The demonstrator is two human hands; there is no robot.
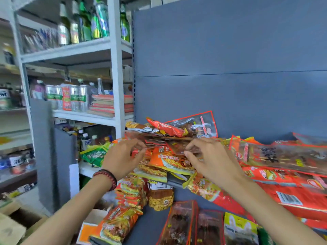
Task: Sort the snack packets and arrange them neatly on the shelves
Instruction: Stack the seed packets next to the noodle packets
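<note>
The left hand (pixel 122 156) and right hand (pixel 210 160) pinch 1 clear brown packet (pixel 164 143); a yellow packet (pixel 238 227) reads "TANG".

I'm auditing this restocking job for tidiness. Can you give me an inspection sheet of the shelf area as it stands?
Surface: grey shelf, mostly buried under packets.
Job's things: brown packets held flat; orange noodle packet beneath them; long red packets piled to the right.
Clutter: peanut packet among mixed packets at the lower shelf.
Hands: left hand and right hand both pinch the brown packets.
Cables: nothing seen.
Surroundings: white rack with green bottles and cans to the left; grey back panel.
</note>
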